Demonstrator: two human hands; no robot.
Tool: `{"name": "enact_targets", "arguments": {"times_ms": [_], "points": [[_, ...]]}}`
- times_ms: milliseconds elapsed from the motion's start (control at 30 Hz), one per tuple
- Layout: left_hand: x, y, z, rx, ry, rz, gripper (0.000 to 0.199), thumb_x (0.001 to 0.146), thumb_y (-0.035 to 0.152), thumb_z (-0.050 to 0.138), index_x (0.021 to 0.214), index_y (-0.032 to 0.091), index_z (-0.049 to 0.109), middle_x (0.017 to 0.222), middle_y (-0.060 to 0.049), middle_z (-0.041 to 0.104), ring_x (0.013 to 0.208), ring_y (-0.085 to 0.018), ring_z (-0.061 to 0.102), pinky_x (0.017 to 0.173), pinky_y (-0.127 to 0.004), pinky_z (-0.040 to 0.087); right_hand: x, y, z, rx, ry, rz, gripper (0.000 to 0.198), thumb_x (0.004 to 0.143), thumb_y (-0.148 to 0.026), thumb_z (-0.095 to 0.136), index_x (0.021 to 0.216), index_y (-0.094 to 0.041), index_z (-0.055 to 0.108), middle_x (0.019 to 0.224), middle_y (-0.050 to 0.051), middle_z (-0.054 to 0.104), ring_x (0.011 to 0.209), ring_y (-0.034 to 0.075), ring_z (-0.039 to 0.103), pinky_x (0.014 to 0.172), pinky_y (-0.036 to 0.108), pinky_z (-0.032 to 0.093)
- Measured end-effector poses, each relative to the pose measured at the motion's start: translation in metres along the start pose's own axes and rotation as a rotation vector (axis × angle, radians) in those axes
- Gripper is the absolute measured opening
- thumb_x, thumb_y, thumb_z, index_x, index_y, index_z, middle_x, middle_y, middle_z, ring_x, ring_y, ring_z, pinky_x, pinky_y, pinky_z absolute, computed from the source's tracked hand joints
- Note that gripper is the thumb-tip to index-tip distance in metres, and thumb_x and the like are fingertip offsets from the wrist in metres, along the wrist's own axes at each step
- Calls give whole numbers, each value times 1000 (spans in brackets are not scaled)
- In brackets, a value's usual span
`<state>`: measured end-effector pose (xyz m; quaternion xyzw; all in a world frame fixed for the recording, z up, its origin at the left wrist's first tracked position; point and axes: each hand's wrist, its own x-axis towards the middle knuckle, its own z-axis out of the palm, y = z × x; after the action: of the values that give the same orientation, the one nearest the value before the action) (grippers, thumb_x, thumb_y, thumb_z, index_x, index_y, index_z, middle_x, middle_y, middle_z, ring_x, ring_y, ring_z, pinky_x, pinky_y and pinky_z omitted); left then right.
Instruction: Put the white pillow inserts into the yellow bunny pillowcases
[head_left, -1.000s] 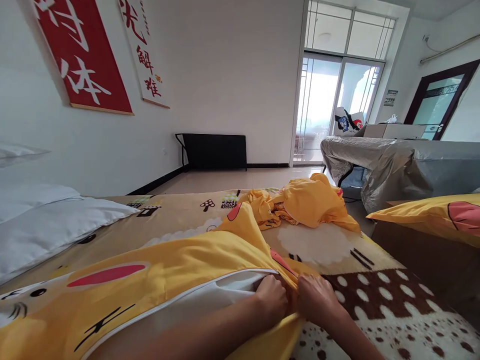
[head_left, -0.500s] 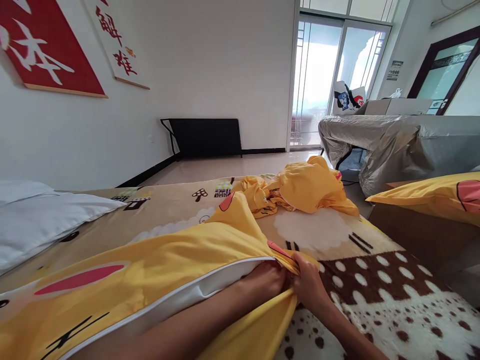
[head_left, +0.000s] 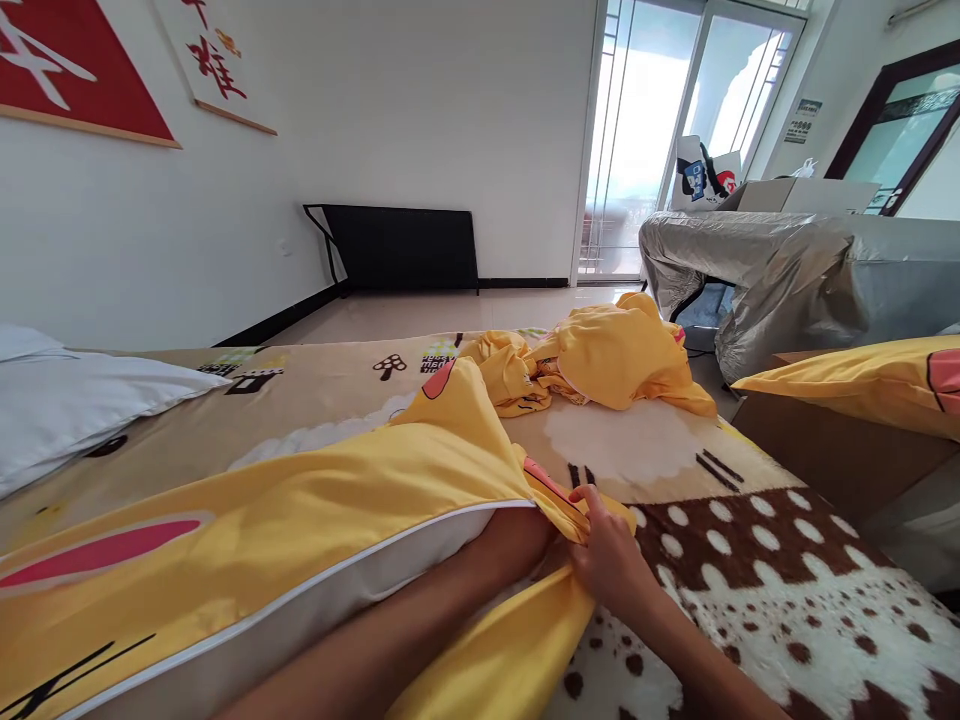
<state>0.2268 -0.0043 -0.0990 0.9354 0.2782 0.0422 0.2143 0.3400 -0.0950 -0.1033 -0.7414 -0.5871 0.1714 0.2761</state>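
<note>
A yellow pillowcase (head_left: 360, 480) with a pink-and-black cartoon print stretches across the bed, its long side open along a white-edged seam. Inside it shows a white pillow (head_left: 442, 540). My left hand (head_left: 531, 532) reaches through this opening into the case's far right corner; its fingers are hidden under the cloth. On the outside of that same corner, my right hand (head_left: 606, 545) pinches the bunched yellow fabric between thumb and fingers. The lower flap of the case hangs below my left forearm.
A patterned blanket (head_left: 720, 540) covers the bed. Crumpled yellow fabric (head_left: 615, 350) lies at its far edge, a white pillow (head_left: 97, 400) at left. Another yellow printed piece (head_left: 862, 380) rests on a cardboard box (head_left: 825, 450) at right. Beyond stands plastic-covered furniture (head_left: 787, 270).
My left hand has slid deeper into the corner of the pillowcase, so its knuckles no longer show. My right hand still grips the corner, its index finger shifted up. The view has tilted down slightly.
</note>
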Motion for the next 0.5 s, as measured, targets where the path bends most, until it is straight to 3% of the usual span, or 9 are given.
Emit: {"name": "enact_targets", "arguments": {"times_ms": [67,167,267,400,500], "points": [[-6,-2,-4,-1,0,27,28,88,35,51,107,16,57,110,-7,58,95,-19,56,84,-39,47,-2,-4,-7,-140,-70,38,45,67,-5,42,111,-16,47,79,7,64,77,21,59,61,25,31],[-11,-3,-7,-7,-38,84,15,84,28,52,79,17,61,83,-2,61,80,-17,55,77,-32,44,-3,-9,-16,-384,-104,102,27,75,-8,40,97,-14,55,81,12,66,79,25,61,58,28,25],[-12,-6,-8,-12,-104,142,20,72,20,55,53,18,48,55,2,48,60,-13,45,63,-26,39,-4,-13,-20,-494,-91,115,21,78,-11,40,91,-15,56,81,12,67,78,25,62,55,29,20],[-11,-13,-7,-38,-133,167,24,63,14,55,47,17,38,47,4,37,51,-11,33,54,-25,34,-4,-12,-20,-516,-98,115,19,77,-13,41,88,-18,55,80,11,67,78,25,61,54,30,16],[-9,-13,-8,-81,-110,157,14,65,12,54,54,18,48,54,4,50,58,-12,43,61,-24,39,-4,-9,-20,-512,-112,108,16,76,-12,42,85,-18,54,80,10,67,78,25,61,54,30,15]]}}
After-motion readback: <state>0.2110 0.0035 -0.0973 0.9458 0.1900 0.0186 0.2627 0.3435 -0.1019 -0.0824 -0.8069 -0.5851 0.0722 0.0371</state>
